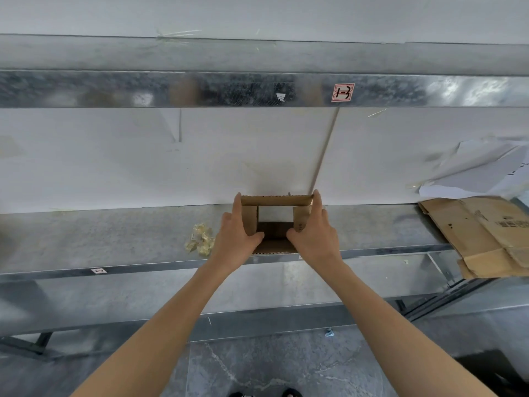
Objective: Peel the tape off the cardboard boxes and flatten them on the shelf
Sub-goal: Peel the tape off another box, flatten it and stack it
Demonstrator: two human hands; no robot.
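Box [276, 200] stands open-ended mid-shelf [114, 239], both hands on it: left hand [236, 236] grips the 9 o'clock wall, right hand [310, 233] the 3 o'clock wall, fingers [237, 202] up the outside, thumbs hooked inside. Risk now: squeeze straight in and the walls may buckle instead of folding on their creases; push unevenly and it could skid off the 6 o'clock lip, close by. Tape wad [200, 239] at its 9 o'clock might stick to a wrist; flat cardboard [481, 233] lies well off at 3 o'clock
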